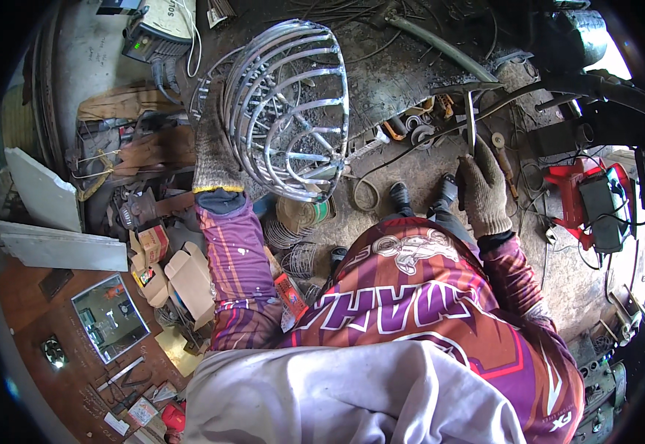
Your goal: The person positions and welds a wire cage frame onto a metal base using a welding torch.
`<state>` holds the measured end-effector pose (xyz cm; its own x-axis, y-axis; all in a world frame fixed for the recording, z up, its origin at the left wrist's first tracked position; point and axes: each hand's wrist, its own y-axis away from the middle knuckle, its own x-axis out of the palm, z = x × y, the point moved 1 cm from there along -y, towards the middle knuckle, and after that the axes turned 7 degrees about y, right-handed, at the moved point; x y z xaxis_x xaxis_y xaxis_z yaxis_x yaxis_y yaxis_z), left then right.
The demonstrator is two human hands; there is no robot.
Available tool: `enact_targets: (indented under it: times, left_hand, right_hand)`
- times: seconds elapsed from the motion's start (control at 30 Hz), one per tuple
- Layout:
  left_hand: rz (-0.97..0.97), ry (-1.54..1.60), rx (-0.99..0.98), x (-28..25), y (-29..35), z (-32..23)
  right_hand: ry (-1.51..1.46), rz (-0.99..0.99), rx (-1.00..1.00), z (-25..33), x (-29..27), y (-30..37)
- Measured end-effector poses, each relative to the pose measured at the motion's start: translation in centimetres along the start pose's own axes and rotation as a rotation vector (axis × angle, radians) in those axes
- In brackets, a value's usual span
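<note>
A rounded cage of bent metal rods [335, 72], with blotchy weld marks at its joints, is held up in front of me. My left hand [217, 144], in a grey knit glove, grips its left side; the fingertips are partly hidden behind the rods. To the right, my right hand [483, 194], gloved the same way, is closed around a chipping hammer [471, 118]. The hammer has a slim, flat metal handle and a narrow crosswise head, which points away from me. A gap lies between hammer and cage.
A dark, dirty metal work surface [404, 81] lies beyond the cage. Left are opened cardboard boxes [189, 277], pale panels [41, 192] and a welding machine [160, 33]. Wire coils [300, 259] lie near my feet. Cables run beside a red stool [565, 196] at right.
</note>
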<state>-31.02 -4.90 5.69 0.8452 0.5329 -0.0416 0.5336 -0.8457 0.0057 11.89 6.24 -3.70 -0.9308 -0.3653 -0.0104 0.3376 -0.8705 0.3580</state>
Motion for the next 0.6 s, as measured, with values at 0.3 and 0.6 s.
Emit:
enact_targets:
  times: [0.3, 0.6]
  left_hand:
    - [-0.260, 0.453, -0.288, 6.8, 0.9, -4.9]
    - [-0.298, 0.347, -0.260, 7.7, 0.7, -5.9]
  right_hand:
    - [0.005, 0.003, 0.028, -0.3, -0.7, 0.3]
    - [-0.039, -0.006, 0.003, -0.9, -0.5, 0.2]
